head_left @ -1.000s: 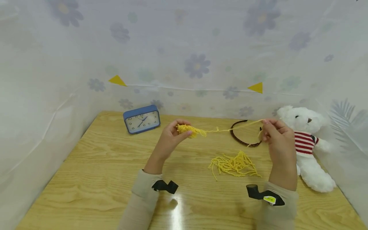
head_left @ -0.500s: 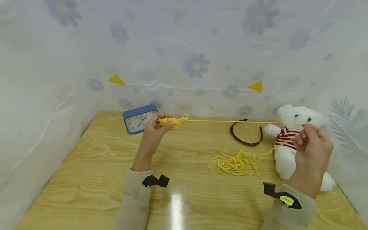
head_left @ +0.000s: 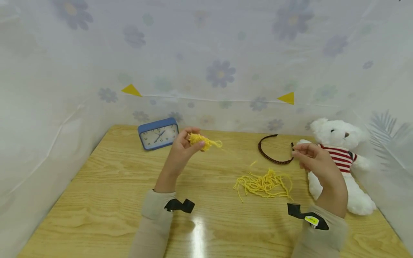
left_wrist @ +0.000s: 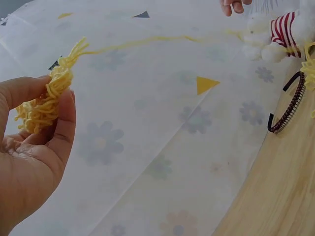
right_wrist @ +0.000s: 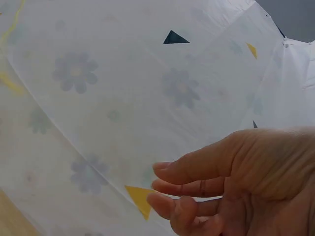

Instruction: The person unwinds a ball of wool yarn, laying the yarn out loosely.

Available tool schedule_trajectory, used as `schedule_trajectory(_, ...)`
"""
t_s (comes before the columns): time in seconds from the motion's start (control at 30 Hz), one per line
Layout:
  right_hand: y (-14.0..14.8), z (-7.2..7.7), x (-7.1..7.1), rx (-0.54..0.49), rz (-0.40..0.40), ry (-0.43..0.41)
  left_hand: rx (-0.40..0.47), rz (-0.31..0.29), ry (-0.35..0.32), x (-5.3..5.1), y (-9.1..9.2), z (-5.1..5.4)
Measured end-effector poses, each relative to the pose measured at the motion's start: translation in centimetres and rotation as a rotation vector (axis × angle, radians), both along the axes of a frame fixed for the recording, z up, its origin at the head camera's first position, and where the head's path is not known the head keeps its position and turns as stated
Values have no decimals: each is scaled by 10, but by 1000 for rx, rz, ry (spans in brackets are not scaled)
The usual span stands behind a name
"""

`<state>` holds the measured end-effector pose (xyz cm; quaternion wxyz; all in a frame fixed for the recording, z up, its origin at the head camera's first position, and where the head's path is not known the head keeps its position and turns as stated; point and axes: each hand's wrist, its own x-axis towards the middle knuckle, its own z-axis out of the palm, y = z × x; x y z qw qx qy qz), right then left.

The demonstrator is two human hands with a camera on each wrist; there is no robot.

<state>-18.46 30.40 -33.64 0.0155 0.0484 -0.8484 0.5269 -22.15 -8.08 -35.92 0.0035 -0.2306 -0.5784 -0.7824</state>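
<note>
While the left hand (head_left: 176, 157) is up over the desk (head_left: 106, 200), its fingers pinch a small yellow yarn bundle (head_left: 198, 141). The thumb is on one side and the other fingers are on the far side, maybe so the fluffy bundle can't come apart. A little loop (head_left: 218, 144) pokes out past the thumb to the right, which seems a good way to leave that end free. From there a thin yellow strand (left_wrist: 157, 38) runs off to the right, blurry, and where it ends is hard to tell.

The right hand (head_left: 324, 168) is up on the right. Its fingers are softly bent, with the thumb near the pointing finger, and nothing shows between them. They look near the dark headband (head_left: 274, 161), but the right wrist view shows just the wall behind them.

A loose yarn pile (head_left: 262, 184) lies on the desk between the two arms, a spot both hands could likely reach. The blue clock (head_left: 158, 134) stands far left and the white bear (head_left: 344, 161) sits on the right, perhaps put there to be out of the way
</note>
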Motion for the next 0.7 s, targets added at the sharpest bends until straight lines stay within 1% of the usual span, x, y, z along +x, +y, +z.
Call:
schedule_trajectory(0.07,-5,0,-1,103,32,-4,-10,-17,-6,1,3,0)
schedule_trajectory(0.1,-8,0,-2,126,46,-4,-24,-24,-6,1,5,-1)
schedule_trajectory(0.17,-17,2,-3,163,69,-2,-60,-33,-8,2,8,-1)
schedule_trajectory(0.27,-35,5,-6,169,96,5,-117,-42,0,3,13,-3)
schedule_trajectory(0.3,-42,5,-8,153,111,12,-136,-42,7,4,15,-3)
schedule_trajectory(0.37,-58,5,-11,97,170,31,-155,-53,25,4,18,-5)
schedule_trajectory(0.47,-84,2,-15,-42,313,55,-165,-70,53,4,23,-7)
schedule_trajectory(0.53,-99,-1,-16,-119,420,38,-164,-82,71,4,26,-7)
schedule_trajectory(0.6,-111,-3,-17,-177,506,-1,-168,-87,81,5,28,-8)
schedule_trajectory(0.67,-121,-5,-17,-209,560,-36,-175,-89,82,6,30,-8)
schedule_trajectory(0.7,-124,-6,-17,-219,569,-48,-179,-89,78,6,30,-8)
